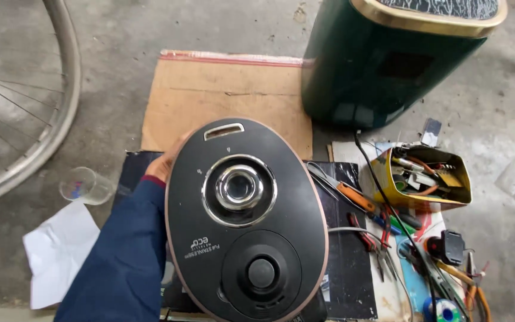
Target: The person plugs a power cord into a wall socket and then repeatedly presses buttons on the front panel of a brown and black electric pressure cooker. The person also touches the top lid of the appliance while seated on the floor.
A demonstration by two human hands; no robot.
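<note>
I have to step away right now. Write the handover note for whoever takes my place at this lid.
Left hand: holds the black oval appliance lid by its far left edge, top side up toward the camera.
Right hand: not in view.
Green appliance body stands apart on the floor, beyond the cardboard sheet.
Tools: pliers and screwdriver lie right of the lid, beside a yellow tin of parts.
Done: lid is off the body.
Left: lid looks whole, no parts removed; no tool picked up yet.

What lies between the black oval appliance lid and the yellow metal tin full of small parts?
In the head view, orange-handled scissors lie on a black sheet between the black oval lid and the yellow tin.
</note>
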